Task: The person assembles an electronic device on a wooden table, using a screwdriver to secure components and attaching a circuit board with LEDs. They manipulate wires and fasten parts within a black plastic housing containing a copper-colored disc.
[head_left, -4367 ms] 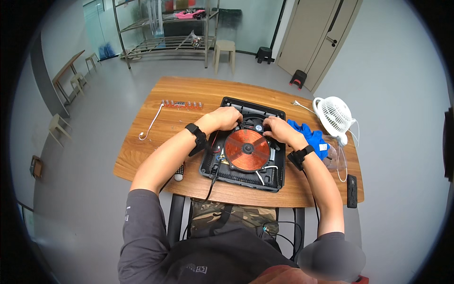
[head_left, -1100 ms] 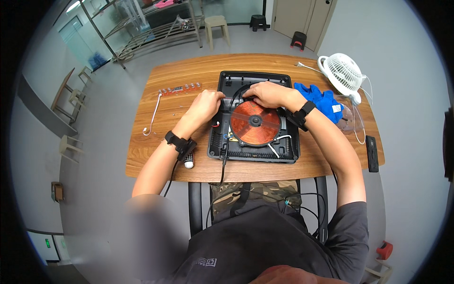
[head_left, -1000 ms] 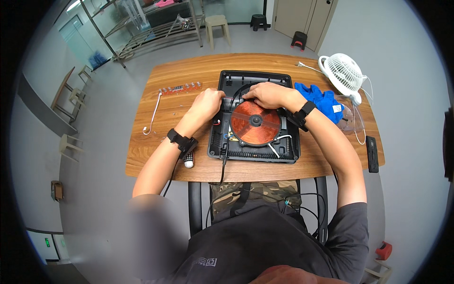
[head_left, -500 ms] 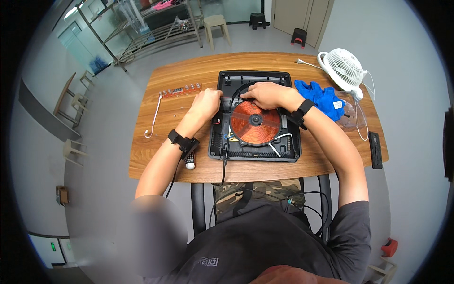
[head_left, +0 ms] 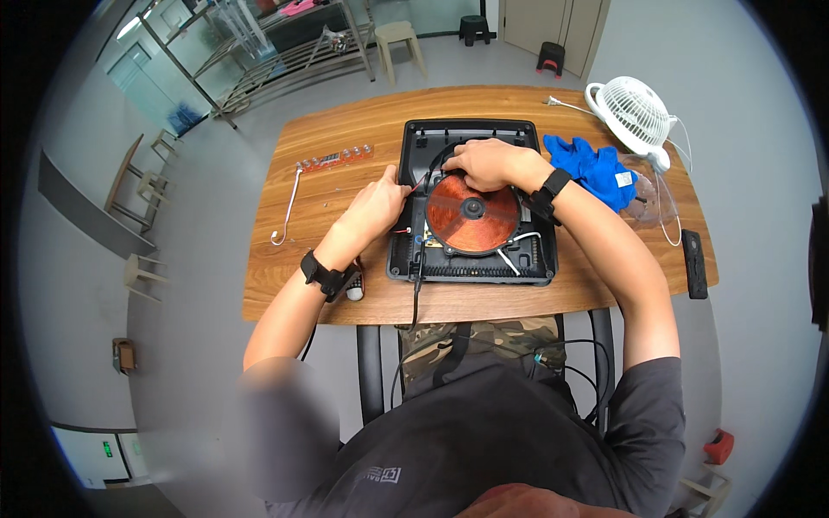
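Observation:
An opened induction cooker with a black housing lies on the wooden table, its round copper coil facing up. My left hand is at the housing's left edge, its fingers closed on a thin red wire that runs toward the coil's far left side. Over the coil's far edge rests my right hand, fingers curled down. What its fingertips hold, if anything, is hidden. A black cable leaves the housing's near side, and white leads lie by the coil's near right.
On the left of the table lies a small circuit board with a white cable. A screwdriver-like handle is under my left wrist. Blue cloth, a white fan and a black bar are on the right.
My left fingers have moved slightly down along the housing's left edge, and the red wire now shows beside them. My right hand has shifted only slightly. The view has moved a little.

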The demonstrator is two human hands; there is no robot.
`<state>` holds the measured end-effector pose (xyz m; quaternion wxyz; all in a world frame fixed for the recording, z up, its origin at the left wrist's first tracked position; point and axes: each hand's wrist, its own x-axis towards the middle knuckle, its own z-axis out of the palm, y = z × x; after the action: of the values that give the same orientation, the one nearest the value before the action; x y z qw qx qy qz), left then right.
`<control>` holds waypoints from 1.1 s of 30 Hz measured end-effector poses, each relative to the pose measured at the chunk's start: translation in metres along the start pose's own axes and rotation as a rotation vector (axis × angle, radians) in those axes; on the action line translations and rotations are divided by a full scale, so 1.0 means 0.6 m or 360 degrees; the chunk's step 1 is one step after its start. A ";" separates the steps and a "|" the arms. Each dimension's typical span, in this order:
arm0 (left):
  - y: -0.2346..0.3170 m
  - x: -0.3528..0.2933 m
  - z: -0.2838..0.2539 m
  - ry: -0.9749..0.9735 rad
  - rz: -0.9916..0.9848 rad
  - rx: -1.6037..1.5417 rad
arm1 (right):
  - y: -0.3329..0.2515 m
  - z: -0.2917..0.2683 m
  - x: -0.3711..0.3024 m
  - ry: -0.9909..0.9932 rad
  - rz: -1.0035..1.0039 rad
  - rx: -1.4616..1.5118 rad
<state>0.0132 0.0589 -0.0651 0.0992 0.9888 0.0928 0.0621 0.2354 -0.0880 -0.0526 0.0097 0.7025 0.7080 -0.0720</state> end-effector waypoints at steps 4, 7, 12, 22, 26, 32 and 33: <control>0.012 -0.015 0.002 -0.0004 0.0111 -0.0104 | -0.003 -0.001 0.001 0.0001 0.0007 0.0034; 0.021 -0.020 0.005 0.0000 0.0147 -0.0117 | -0.007 -0.010 0.005 -0.0077 0.0041 0.0147; 0.010 -0.018 0.027 0.0011 0.0029 -0.0005 | -0.022 -0.018 0.013 -0.0019 -0.0115 0.0237; 0.012 -0.013 0.033 0.0075 -0.0024 0.0149 | -0.054 -0.012 0.046 -0.0135 -0.0084 0.0139; 0.022 -0.014 0.030 0.0058 -0.0025 0.0165 | -0.063 -0.020 0.051 -0.0243 0.0002 0.0113; 0.012 -0.015 0.038 0.0107 0.0033 0.0174 | -0.077 -0.029 0.059 -0.0356 0.0103 0.0121; 0.011 -0.015 0.039 0.0124 0.0054 0.0170 | -0.079 -0.034 0.057 -0.0386 0.0116 0.0137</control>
<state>0.0087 0.0465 -0.0873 0.0415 0.9909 0.0830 0.0973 0.1896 -0.0521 -0.0323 0.0677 0.7137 0.6718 -0.1863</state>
